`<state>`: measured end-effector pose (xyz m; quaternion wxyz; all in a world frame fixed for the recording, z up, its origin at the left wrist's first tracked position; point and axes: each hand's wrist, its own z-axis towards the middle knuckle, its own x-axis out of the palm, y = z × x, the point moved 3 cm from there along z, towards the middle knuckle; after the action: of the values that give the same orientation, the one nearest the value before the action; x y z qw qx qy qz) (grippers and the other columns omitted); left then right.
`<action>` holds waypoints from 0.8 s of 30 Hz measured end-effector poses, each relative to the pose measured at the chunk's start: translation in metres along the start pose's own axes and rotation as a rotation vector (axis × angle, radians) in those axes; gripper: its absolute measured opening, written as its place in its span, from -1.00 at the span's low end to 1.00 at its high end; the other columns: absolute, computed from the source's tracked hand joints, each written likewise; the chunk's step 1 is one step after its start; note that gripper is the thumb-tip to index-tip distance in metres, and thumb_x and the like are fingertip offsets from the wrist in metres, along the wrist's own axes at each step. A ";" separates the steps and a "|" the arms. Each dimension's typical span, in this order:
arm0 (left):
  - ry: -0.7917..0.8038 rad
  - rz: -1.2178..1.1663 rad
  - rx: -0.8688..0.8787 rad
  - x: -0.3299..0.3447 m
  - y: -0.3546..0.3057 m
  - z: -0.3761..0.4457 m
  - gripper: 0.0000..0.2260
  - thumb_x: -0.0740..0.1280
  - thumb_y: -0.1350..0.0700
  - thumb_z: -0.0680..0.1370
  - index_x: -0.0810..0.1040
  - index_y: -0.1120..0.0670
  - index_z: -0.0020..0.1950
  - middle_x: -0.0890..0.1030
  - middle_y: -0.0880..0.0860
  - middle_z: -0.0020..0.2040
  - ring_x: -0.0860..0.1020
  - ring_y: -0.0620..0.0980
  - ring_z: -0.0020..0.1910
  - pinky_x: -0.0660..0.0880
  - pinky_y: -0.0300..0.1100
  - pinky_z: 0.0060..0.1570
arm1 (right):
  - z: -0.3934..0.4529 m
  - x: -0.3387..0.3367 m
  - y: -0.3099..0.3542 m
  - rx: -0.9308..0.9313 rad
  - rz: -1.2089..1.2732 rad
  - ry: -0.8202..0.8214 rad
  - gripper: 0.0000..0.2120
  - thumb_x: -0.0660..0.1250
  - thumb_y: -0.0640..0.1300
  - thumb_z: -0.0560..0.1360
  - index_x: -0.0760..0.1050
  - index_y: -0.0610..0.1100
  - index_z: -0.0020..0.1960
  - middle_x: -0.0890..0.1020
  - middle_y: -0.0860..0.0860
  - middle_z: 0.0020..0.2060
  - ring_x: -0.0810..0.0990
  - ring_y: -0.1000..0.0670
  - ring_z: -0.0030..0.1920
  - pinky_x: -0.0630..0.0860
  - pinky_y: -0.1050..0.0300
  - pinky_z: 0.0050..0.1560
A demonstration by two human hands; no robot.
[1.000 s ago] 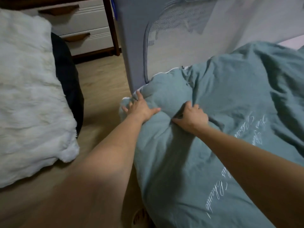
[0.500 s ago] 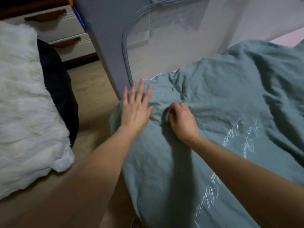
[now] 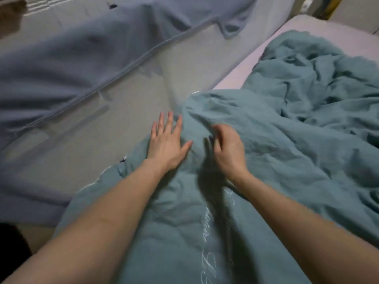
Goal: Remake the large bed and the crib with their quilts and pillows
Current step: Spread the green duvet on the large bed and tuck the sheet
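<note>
A rumpled teal quilt (image 3: 276, 140) with white embroidered script covers the bed from the near edge to the right. My left hand (image 3: 167, 142) lies flat on it near its left edge, fingers straight and spread. Just to the right, my right hand (image 3: 227, 148) hovers over or touches the quilt with fingers loosely curled; motion blur hides whether it pinches any cloth. A pale pink sheet (image 3: 256, 58) shows beyond the quilt toward the far side.
A grey-blue padded bed rail with a mesh panel (image 3: 127, 89) runs along the left side of the bed, close to my left hand. A dark object (image 3: 12, 242) sits at the lower left. A wall socket (image 3: 306, 6) is at the far top right.
The view has swung up and right, dropping the white fluffy pillow and drawers from sight. My right hand has loosened from its grip on the quilt fold. The left hand stays flat.
</note>
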<state>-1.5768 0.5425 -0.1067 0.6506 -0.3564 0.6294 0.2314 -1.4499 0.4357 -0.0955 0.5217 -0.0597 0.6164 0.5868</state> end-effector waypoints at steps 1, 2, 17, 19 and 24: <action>-0.014 0.000 0.036 -0.001 -0.008 0.013 -0.31 0.09 -0.23 0.59 -0.11 0.03 0.58 -0.13 0.12 0.58 -0.19 0.11 0.55 -0.22 -0.01 0.48 | 0.015 -0.010 -0.012 0.026 -0.046 -0.062 -0.69 0.16 -0.27 0.46 0.52 -0.27 0.16 0.58 -0.22 0.06 0.52 -0.22 0.09 0.32 0.08 0.15; -0.025 -0.019 0.077 -0.002 -0.022 0.034 -0.32 0.09 -0.23 0.59 -0.11 0.03 0.58 -0.13 0.12 0.58 -0.19 0.11 0.55 -0.22 -0.01 0.49 | 0.036 -0.021 -0.029 0.056 -0.111 -0.095 -0.66 0.15 -0.32 0.44 0.50 -0.30 0.17 0.55 -0.24 0.09 0.49 -0.24 0.11 0.30 0.06 0.18; 0.066 0.312 1.547 0.066 -0.080 0.088 -0.71 0.26 0.10 0.47 0.59 0.07 0.16 0.52 0.03 -0.50 0.50 0.00 -0.49 0.45 -0.24 -0.22 | 0.199 -0.024 -0.115 -0.305 -1.295 0.971 0.46 0.64 0.17 0.02 -0.36 -0.05 0.53 -0.16 -0.13 0.55 -0.16 -0.11 0.54 -0.16 -0.04 0.50; 0.026 0.238 1.644 0.059 -0.080 0.096 -0.82 0.26 0.08 0.47 0.61 0.05 0.00 0.55 0.03 -0.45 0.54 0.01 -0.42 0.45 -0.21 -0.17 | 0.192 -0.015 -0.123 -0.256 -1.307 1.062 0.39 0.61 0.22 0.05 -0.22 -0.12 0.55 0.04 -0.09 0.54 -0.07 -0.05 0.55 -0.27 -0.06 0.48; -0.138 -0.134 0.935 0.029 -0.083 0.167 -0.39 0.42 -0.25 0.35 0.47 0.05 0.28 0.53 0.12 0.19 0.49 0.13 0.20 0.27 0.00 0.26 | 0.175 0.004 -0.132 -0.019 -1.069 1.089 -0.56 0.52 -0.02 0.29 0.57 -0.15 0.11 0.63 -0.10 0.11 0.58 -0.10 0.16 0.40 0.06 0.27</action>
<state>-1.4026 0.6115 -0.1290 0.7950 -0.0488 0.5970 -0.0960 -1.2610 0.5355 -0.1452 0.3567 -0.6353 0.6689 0.1472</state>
